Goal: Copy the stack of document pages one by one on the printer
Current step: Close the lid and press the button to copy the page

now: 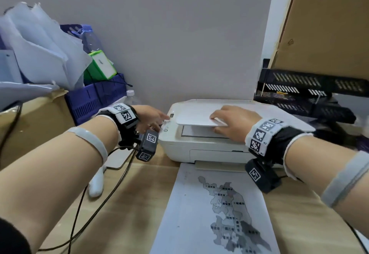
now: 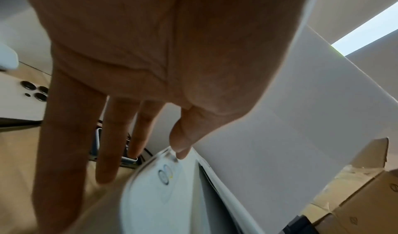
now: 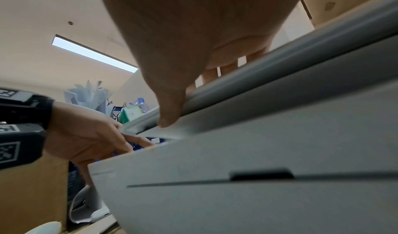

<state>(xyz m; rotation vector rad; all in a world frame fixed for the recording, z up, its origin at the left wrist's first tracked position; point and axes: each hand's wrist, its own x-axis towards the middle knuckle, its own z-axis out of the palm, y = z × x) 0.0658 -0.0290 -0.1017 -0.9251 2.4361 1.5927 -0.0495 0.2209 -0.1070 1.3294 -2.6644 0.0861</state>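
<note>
Desk: right hand fingers grasping printer lid front edge; left hand released beside panel.

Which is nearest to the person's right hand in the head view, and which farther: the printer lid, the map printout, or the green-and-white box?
From the right hand:
1. Printer lid: held at its front edge, partly raised.
2. Map printout: on the desk in front of the printer, toward the camera.
3. Green-and-white box: far left, in the blue crate by the wall.

A wooden desk carries a white printer, a printed map page and black cables.
</note>
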